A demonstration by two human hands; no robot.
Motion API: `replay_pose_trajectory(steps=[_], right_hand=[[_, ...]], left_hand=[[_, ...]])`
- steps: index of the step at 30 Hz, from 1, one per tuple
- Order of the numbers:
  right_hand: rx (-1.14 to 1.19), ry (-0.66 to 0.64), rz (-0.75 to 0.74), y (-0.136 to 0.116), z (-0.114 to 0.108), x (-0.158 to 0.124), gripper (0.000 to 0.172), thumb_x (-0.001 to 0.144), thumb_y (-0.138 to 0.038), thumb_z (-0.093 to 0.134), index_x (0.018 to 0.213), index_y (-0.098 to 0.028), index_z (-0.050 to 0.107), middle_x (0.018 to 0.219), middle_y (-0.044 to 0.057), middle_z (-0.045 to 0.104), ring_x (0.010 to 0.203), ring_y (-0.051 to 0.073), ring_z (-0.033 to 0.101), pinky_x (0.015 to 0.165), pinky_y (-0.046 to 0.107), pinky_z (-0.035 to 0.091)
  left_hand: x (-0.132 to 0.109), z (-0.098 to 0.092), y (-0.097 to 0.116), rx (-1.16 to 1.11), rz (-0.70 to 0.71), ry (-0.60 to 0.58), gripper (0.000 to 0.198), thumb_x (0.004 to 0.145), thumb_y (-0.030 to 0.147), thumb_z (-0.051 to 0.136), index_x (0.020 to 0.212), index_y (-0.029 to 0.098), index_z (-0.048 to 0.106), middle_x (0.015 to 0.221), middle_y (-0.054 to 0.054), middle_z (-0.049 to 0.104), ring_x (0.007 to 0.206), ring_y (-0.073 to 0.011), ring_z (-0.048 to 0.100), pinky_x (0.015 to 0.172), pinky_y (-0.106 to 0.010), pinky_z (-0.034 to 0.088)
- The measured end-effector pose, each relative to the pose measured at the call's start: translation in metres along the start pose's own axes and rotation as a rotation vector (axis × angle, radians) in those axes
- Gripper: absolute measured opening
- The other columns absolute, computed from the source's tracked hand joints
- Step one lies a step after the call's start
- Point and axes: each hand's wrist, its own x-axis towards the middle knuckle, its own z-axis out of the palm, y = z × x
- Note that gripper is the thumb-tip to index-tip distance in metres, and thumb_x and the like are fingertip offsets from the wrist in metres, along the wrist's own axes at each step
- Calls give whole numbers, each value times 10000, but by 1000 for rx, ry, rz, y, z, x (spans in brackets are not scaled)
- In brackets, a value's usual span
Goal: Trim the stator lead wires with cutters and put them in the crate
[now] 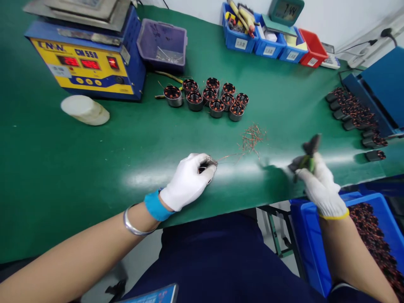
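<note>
My left hand (189, 179), in a white glove, has its fingers wrapped round a wound stator (202, 169). Thin copper wire leads stick out from that stator to the right. Most of the stator is hidden by the glove. Off to the right, above the table's front edge, my gloved right hand (320, 183) is closed on a pair of pliers (307, 160) with green on the grips and dark metal parts. Motion blur smears the pliers. Between the hands, a little farther back, lies a loose pile of copper wire clippings (252, 138).
Several wound stators (210, 96) stand grouped at the back, others (353, 109) at the right. A soldering pot unit (91, 63), a purple bin (162, 42) and a white lump (85, 109) are left. Labelled tool boxes (241, 42) line the wall; a blue crate (311, 235) sits below right.
</note>
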Motion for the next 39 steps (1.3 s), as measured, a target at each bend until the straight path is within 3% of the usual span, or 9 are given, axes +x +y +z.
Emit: replay_pose_trajectory(steps=[2, 4, 7, 14, 21, 30, 39], right_hand=[[372, -468, -168, -38, 13, -9, 774, 826, -290, 445, 1526, -215, 124, 1011, 83, 587, 840, 193, 590, 685, 330, 508], [491, -811, -182, -68, 25, -11, 778, 809, -255, 488, 1525, -237, 182, 1011, 61, 590, 766, 149, 560, 638, 284, 494], [446, -1023, -102, -93, 39, -3, 749, 789, -185, 501, 1503, -223, 276, 967, 44, 590, 681, 107, 518, 566, 228, 453], [379, -987, -126, -104, 45, 7, 701, 761, -150, 568, 1438, -188, 393, 953, 36, 587, 697, 97, 509, 565, 200, 442], [457, -965, -41, -92, 56, 8, 720, 794, -220, 562, 1475, -249, 328, 969, 40, 620, 662, 111, 571, 578, 246, 481], [543, -1022, -107, -95, 57, 11, 732, 751, -117, 507, 1462, -186, 344, 866, 17, 591, 634, 101, 540, 558, 233, 472], [480, -1035, -129, -95, 56, 13, 729, 766, -124, 525, 1469, -188, 342, 853, 4, 583, 644, 90, 535, 572, 213, 480]], left_hand=[[0, 2, -2, -15, 5, 23, 169, 849, 326, 529, 827, 188, 624, 807, -28, 649, 723, -182, 597, 713, -329, 478], [0, 4, -4, -17, 22, 45, 155, 847, 312, 540, 843, 186, 631, 824, -30, 660, 752, -187, 609, 724, -333, 483], [0, 5, -5, -12, 63, 76, 130, 837, 282, 554, 849, 184, 637, 858, -39, 678, 818, -203, 619, 752, -346, 486], [0, 5, -3, 9, 69, 78, 123, 831, 258, 548, 834, 175, 638, 839, -43, 676, 804, -202, 619, 732, -352, 491], [-1, 7, -6, -10, 64, 91, 126, 829, 268, 555, 833, 174, 639, 838, -44, 676, 774, -189, 621, 702, -336, 498], [-1, 8, -10, -3, 48, 91, 158, 839, 292, 543, 855, 166, 638, 794, -45, 663, 718, -180, 608, 650, -323, 490], [-2, 7, -9, -16, 48, 85, 150, 835, 283, 552, 866, 177, 653, 807, -46, 675, 743, -188, 622, 677, -332, 502]])
